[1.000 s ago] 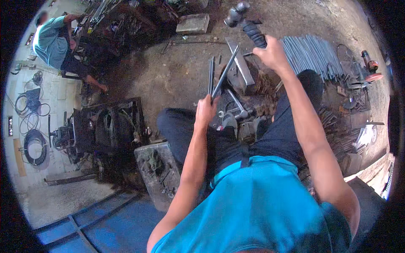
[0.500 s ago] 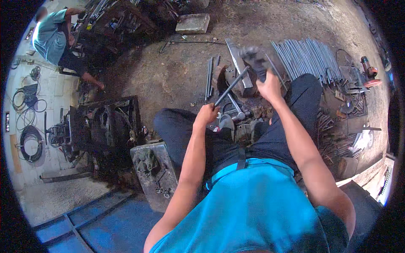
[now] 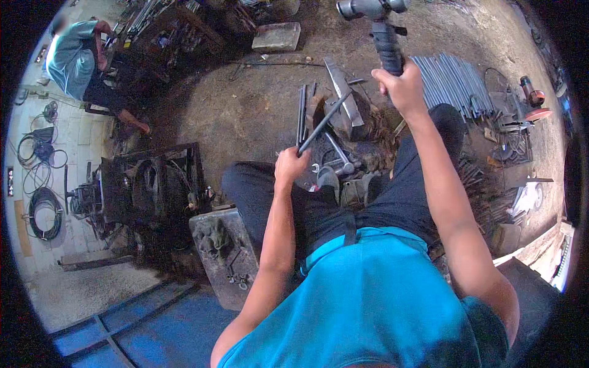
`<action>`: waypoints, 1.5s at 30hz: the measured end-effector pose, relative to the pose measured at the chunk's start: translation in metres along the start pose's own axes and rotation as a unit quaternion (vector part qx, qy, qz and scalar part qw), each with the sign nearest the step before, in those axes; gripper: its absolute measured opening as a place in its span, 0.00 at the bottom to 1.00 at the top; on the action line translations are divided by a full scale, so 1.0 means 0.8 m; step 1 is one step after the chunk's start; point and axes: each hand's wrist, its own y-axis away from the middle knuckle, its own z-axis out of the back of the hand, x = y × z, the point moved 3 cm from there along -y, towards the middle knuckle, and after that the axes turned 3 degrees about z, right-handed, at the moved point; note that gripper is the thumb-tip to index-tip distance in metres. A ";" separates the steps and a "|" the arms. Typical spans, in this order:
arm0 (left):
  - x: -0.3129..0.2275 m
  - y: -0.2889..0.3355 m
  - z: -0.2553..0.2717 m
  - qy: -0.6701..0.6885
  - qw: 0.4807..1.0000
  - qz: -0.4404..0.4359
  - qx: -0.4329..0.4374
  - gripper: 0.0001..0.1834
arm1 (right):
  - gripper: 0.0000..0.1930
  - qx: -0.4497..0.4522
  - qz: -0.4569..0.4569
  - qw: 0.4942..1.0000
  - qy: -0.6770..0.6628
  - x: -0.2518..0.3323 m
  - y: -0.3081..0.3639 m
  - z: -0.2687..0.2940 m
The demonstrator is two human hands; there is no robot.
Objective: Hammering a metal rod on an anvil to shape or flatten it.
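Note:
My left hand [image 3: 291, 164] is closed around the near end of a grey metal rod [image 3: 322, 127]. The rod slants away to the right, and its far end lies at the edge of a steel anvil block [image 3: 345, 93] with a bright top. My right hand [image 3: 405, 91] grips the dark wrapped handle of a ball-peen hammer [image 3: 371, 8], held up beyond the anvil with its head at the top edge of the view. Between my feet lie another hammer [image 3: 347, 167] and an open-end wrench [image 3: 316, 167]. A few dark rods [image 3: 302, 116] lie left of the anvil.
Many grey rods [image 3: 454, 86] lie in a row at the right, near an angle grinder [image 3: 532, 98]. A metal plate with nuts [image 3: 227, 257] is by my left knee, beside a dark machine frame [image 3: 153, 184]. Another person [image 3: 73, 58] sits at the far left.
My right hand has lifted the hammer up and away from above the anvil. My left hand has shifted slightly left with the rod.

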 end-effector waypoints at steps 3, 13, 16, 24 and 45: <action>0.013 -0.006 0.000 0.015 1.000 0.006 -0.002 0.22 | 0.08 0.025 -0.049 0.997 -0.062 -0.038 0.022 0.000; 0.032 -0.007 -0.005 0.039 0.997 0.027 -0.053 0.25 | 0.07 0.049 -0.323 0.945 0.035 -0.230 0.078 -0.002; 0.038 -0.010 -0.008 0.031 0.997 0.026 -0.064 0.25 | 0.08 0.126 -0.349 0.919 0.135 -0.264 0.049 -0.009; 0.008 0.006 -0.010 0.021 0.999 0.018 -0.023 0.26 | 0.07 0.253 -0.447 0.855 0.069 -0.314 0.000 -0.044; 0.013 -0.001 -0.014 0.048 0.998 0.050 0.011 0.25 | 0.30 0.019 -0.323 0.943 0.071 -0.326 -0.036 -0.051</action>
